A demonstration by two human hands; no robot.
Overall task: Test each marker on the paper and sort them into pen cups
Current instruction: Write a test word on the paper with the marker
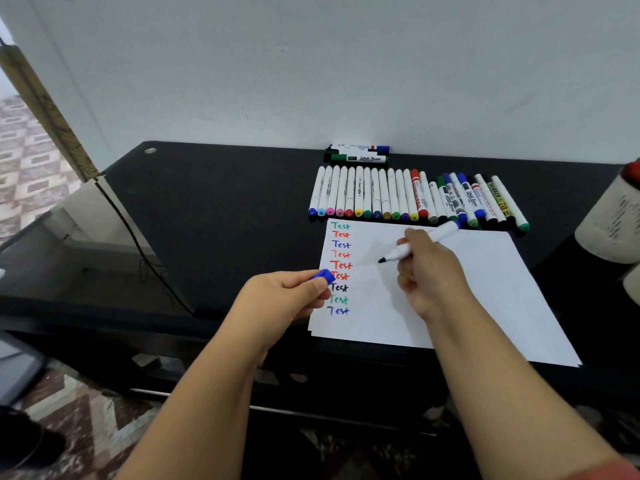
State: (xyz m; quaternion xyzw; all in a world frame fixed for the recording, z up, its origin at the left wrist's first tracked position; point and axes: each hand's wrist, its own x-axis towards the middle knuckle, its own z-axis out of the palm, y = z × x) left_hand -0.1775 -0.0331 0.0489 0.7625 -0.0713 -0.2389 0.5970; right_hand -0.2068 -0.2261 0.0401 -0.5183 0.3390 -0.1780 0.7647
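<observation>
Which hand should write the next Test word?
The right hand. Its fingers already grip the uncapped marker, tip pointing down over the paper. The left hand only pinches the blue cap.

1. One sheet of paper (450, 289) lies on the table.
2. Nine "Test" words (340, 268) stand in a column on it: two green, four red or orange, two blue, one black.
3. One uncapped marker (415, 242) and one blue cap (323, 275) are in the hands.
4. Roughly two dozen markers form the row (415, 199); the exact count is unclear.
5. About three more markers (358, 154) lie behind.
</observation>
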